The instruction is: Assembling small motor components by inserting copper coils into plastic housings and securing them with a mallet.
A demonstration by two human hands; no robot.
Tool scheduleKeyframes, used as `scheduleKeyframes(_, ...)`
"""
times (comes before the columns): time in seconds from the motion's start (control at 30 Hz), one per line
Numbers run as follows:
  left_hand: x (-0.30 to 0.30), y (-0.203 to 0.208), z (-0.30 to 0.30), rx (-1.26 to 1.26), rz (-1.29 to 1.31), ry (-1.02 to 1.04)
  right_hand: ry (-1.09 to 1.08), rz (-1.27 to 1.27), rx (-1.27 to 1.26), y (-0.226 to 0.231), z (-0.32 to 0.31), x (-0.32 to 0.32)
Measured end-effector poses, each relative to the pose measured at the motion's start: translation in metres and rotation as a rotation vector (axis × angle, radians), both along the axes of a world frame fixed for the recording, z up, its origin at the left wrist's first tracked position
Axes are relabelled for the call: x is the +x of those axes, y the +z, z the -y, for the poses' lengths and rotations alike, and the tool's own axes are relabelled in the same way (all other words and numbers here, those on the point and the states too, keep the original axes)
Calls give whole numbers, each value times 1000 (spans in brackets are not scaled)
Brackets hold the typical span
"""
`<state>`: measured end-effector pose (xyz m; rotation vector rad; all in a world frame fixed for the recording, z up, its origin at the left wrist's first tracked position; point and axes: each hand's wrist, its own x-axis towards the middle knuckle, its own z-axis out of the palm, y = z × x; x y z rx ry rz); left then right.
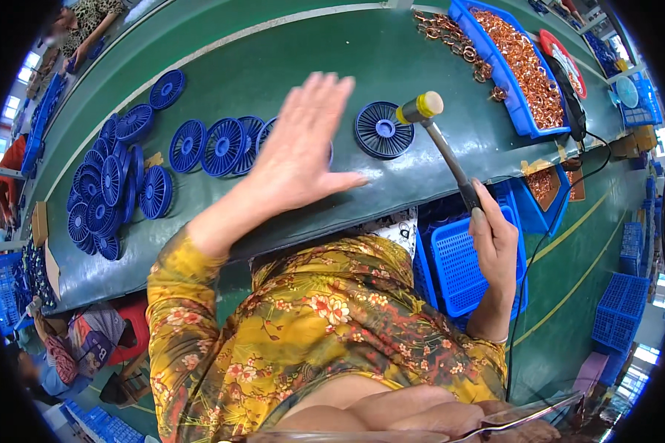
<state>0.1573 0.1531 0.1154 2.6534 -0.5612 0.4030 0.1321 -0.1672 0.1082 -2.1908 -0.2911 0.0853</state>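
Note:
My right hand (493, 240) is wrapped round the dark handle of a mallet (451, 159) with a yellowish face on its head. The mallet's head is raised by a round blue slotted plastic wheel (383, 130) lying flat on the green table; whether they touch I cannot tell. My left hand (301, 136) hovers flat above the table, fingers stretched out and nothing in it. It partly hides some blue wheels in a row. To its left, more blue wheels (222, 147) lie in that row, and several others (111, 180) are heaped farther left.
A blue bin (507, 70) of copper-coloured rings stands at the back right, with loose rings (458, 46) beside it. Blue crates (462, 266) sit below the table edge near my right arm. A black cable (569, 188) hangs at the right. Other people sit at the left.

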Motion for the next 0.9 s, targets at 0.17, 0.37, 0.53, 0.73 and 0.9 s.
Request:
scheduleKeyframes(0.17,-24,-12,-48,84,-172,109,208,14,-92,-4,-4,-10)
scheduleKeyframes(0.37,-21,-11,-34,-66,-105,88,152,104,-167,-25,-13,-1)
scheduleKeyframes(0.53,6,-18,17,-113,-100,-78,-57,99,-172,-23,-11,11)
scheduleKeyframes(0.73,35,-39,40,-137,-319,-29,-52,253,273,0,-5,-17)
scheduleKeyframes(0.9,41,-51,39,-185,-275,-32,38,25,-212,-26,-8,-14)
